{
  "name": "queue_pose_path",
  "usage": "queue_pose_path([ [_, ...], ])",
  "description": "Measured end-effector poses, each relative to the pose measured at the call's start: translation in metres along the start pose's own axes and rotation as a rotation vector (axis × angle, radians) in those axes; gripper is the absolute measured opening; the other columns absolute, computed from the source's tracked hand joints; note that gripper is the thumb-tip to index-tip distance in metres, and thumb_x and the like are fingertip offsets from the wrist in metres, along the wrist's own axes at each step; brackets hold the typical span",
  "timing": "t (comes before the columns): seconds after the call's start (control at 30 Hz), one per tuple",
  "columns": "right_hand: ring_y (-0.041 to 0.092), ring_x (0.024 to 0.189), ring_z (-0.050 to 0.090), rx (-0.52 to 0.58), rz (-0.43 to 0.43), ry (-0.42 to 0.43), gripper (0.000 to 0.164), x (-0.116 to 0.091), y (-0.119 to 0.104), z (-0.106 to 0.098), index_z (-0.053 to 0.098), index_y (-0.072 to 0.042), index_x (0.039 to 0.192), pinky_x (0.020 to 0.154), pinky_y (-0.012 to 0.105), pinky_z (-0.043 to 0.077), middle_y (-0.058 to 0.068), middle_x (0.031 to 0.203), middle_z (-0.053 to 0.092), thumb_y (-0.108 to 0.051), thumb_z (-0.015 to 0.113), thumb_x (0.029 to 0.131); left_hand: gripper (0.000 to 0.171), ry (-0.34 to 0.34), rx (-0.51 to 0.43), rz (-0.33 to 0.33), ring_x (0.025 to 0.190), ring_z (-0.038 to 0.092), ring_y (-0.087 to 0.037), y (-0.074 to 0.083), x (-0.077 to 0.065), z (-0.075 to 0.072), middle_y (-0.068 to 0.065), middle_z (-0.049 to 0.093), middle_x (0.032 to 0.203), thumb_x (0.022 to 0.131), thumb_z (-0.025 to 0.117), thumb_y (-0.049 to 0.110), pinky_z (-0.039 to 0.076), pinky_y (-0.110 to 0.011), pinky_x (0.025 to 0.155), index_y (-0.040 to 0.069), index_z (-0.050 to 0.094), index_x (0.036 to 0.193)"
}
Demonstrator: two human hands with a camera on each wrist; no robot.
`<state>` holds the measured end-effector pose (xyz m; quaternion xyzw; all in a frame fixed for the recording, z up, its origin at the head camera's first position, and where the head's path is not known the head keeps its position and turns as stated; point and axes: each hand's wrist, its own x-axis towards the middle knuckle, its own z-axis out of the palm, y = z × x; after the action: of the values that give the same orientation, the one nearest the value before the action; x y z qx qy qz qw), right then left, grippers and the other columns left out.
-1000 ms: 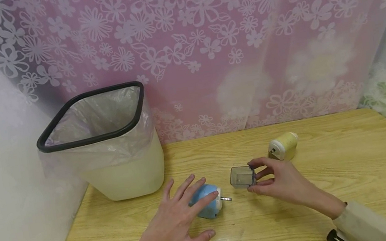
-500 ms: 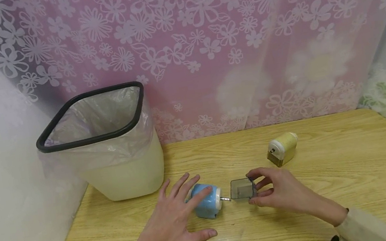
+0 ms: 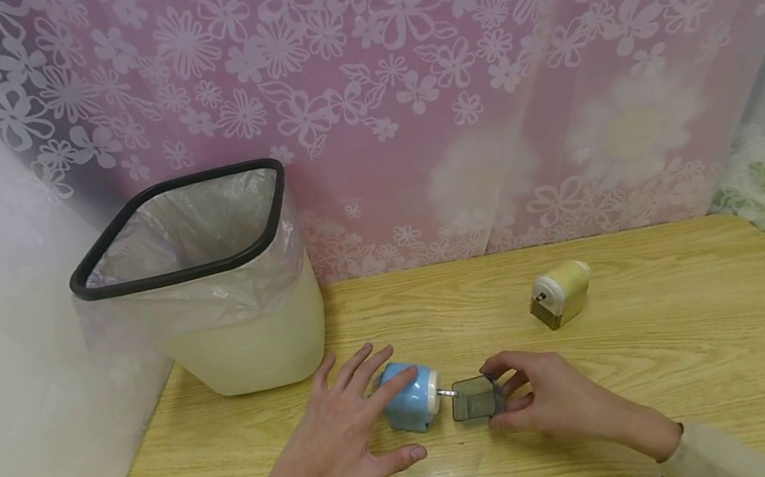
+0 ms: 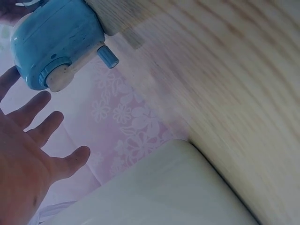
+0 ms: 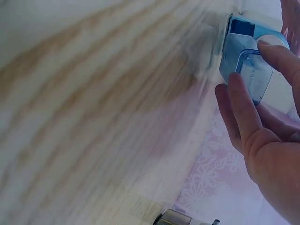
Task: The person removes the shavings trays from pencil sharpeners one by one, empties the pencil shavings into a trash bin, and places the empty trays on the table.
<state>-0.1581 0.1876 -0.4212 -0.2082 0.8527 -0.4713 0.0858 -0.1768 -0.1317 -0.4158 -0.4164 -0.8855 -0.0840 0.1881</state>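
A blue crank pencil sharpener [image 3: 410,413] lies on the wooden table with its metal shaft pointing right. My left hand [image 3: 339,441] spreads over its left side, fingers extended, the index finger lying across the blue body. In the left wrist view the sharpener's blue body [image 4: 61,44] shows a crank with a small knob, right by the fingertips. With fingers and thumb my right hand [image 3: 551,399] pinches the clear grey shavings drawer [image 3: 474,401] by its right end. The drawer's left edge is right at the shaft's tip. From the right wrist, the drawer [image 5: 253,70] overlaps the sharpener.
Behind and to the right stands a yellow pencil sharpener [image 3: 566,294]. A cream waste bin [image 3: 256,342] with a black rim and a plastic liner occupies the back left of the table [image 3: 704,321]. A pink flowered curtain [image 3: 362,108] hangs along the back edge.
My right hand has brought the drawer down toward me and slightly left, beside the shaft. My left hand has shifted only slightly, and the blue sharpener stays about where it was.
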Motion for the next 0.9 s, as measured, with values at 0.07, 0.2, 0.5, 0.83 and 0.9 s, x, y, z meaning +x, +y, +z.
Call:
queue_pose_path([
  [0.07,0.02,0.097,0.074,0.005,0.0,-0.014,0.059,0.0,-0.001,0.002,0.06,0.004,0.127,0.073,0.02,0.06,0.022,0.123,0.066,-0.019,0.088,0.08,0.077,-0.006,-0.002,-0.004,0.147,0.044,-0.034,0.0,0.0,0.0,-0.004,0.044,0.16,0.091,0.047,0.08,0.038,-0.072,0.106,0.034,0.047,0.152],
  [0.2,0.019,0.096,0.073,-0.015,0.0,-0.026,0.058,0.001,-0.003,0.006,0.06,0.003,0.126,0.072,0.018,0.059,0.02,0.121,0.067,-0.02,0.088,0.08,0.076,-0.017,-0.001,-0.01,0.148,0.043,-0.033,0.0,0.0,0.0,-0.004,0.044,0.16,0.091,0.049,0.079,0.037,-0.072,0.107,0.035,0.046,0.153],
  [0.5,0.011,0.091,0.07,-0.152,-0.043,-0.008,0.052,0.005,-0.006,0.018,0.064,0.0,0.116,0.07,0.02,0.059,0.007,0.105,0.073,-0.023,0.091,0.077,0.076,-0.045,-0.014,-0.028,0.149,0.041,-0.031,0.0,-0.001,0.0,-0.003,0.044,0.16,0.091,0.047,0.079,0.036,-0.071,0.108,0.035,0.044,0.153],
  [0.83,0.004,0.083,0.065,-0.317,-0.074,0.025,0.05,0.006,-0.006,0.023,0.065,-0.005,0.111,0.068,0.021,0.053,0.0,0.098,0.074,-0.03,0.09,0.076,0.076,-0.085,-0.012,-0.053,0.151,0.038,-0.029,0.001,-0.001,-0.003,0.0,0.041,0.162,0.091,0.05,0.078,0.036,-0.07,0.11,0.039,0.042,0.155],
  [0.9,0.004,0.083,0.065,-0.328,-0.077,0.032,0.05,0.007,-0.006,0.024,0.066,-0.005,0.112,0.068,0.021,0.053,0.001,0.098,0.074,-0.03,0.09,0.076,0.075,-0.086,-0.011,-0.055,0.151,0.038,-0.029,0.001,-0.001,-0.003,0.0,0.041,0.162,0.091,0.05,0.078,0.035,-0.069,0.111,0.039,0.041,0.155],
])
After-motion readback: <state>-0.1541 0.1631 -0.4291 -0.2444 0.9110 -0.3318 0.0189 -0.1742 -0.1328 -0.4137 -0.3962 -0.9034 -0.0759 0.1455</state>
